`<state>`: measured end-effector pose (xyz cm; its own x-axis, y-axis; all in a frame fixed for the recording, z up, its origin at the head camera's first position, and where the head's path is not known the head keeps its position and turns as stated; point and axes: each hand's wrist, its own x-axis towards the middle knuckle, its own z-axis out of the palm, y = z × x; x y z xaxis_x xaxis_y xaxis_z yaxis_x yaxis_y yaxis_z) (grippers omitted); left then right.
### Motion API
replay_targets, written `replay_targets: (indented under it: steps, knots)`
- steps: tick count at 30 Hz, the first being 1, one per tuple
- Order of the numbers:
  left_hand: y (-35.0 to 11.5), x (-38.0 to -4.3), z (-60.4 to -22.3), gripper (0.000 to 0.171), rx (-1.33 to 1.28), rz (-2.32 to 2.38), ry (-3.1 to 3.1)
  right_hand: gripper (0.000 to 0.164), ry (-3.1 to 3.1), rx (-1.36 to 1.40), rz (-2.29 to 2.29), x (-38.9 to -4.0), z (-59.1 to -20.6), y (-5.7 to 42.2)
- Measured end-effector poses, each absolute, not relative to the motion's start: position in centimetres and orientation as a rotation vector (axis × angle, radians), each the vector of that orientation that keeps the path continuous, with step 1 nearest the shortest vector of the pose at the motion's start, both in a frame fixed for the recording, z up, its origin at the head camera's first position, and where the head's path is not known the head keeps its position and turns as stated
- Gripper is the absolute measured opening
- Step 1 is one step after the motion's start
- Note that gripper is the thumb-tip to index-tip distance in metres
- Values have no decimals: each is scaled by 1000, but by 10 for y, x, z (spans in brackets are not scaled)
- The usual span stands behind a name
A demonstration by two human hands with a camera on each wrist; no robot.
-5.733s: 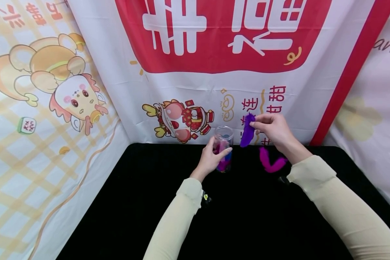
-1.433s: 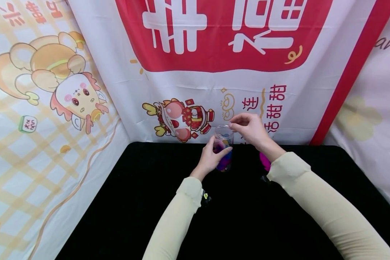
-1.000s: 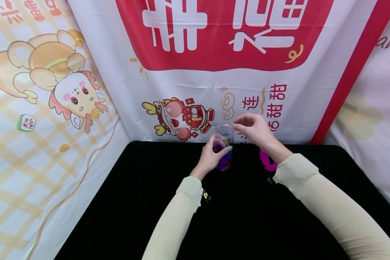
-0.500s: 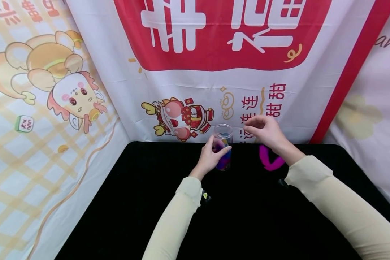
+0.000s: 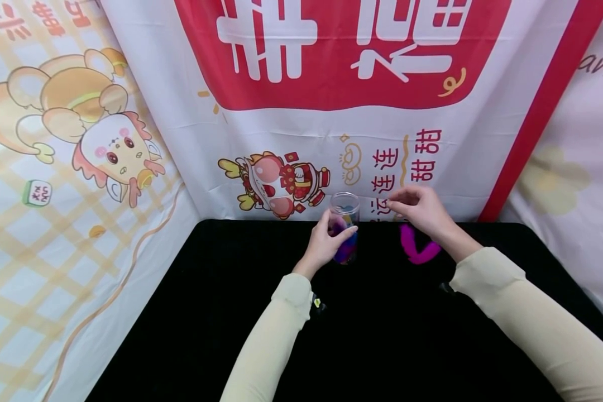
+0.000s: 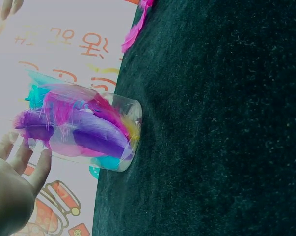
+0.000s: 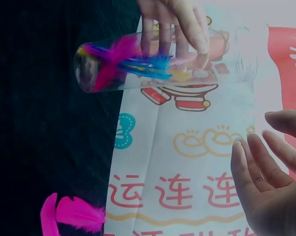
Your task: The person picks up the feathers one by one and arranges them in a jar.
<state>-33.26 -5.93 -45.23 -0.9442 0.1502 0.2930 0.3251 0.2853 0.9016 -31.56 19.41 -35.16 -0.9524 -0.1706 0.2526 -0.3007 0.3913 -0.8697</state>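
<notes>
My left hand (image 5: 322, 245) grips a clear jar (image 5: 349, 209) around its middle, thumb on the near side. The jar stands upright at the back edge of the black table, its mouth uncovered. Inside it, the left wrist view shows a purple feather (image 6: 96, 130) along with pink, turquoise and yellow ones. Off to the right of the jar, my right hand (image 5: 424, 215) hovers with nothing in its loosely bent fingers; the right wrist view shows thumb and fingertips apart. Beneath that hand, two magenta feathers (image 5: 424, 255) lie on the table in a V shape.
A black cloth-covered table (image 5: 372, 335) spreads in front of me. A printed white and red backdrop (image 5: 291, 125) rises right behind the jar, and a yellow checked sheet (image 5: 80, 234) hangs at the left.
The purple feather my right hand pinched earlier is in the jar now. That hand has since drawn back rightward from the rim, above the magenta feathers. My left hand keeps its grip.
</notes>
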Motion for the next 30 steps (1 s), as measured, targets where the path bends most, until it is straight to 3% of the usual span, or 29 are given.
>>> replay_targets:
  steps: [30]
  knots:
    - [-60, -330, -450, 40, -462, -1755, -2382, 32, -2590, 343, 1549, -309, -377, 230]
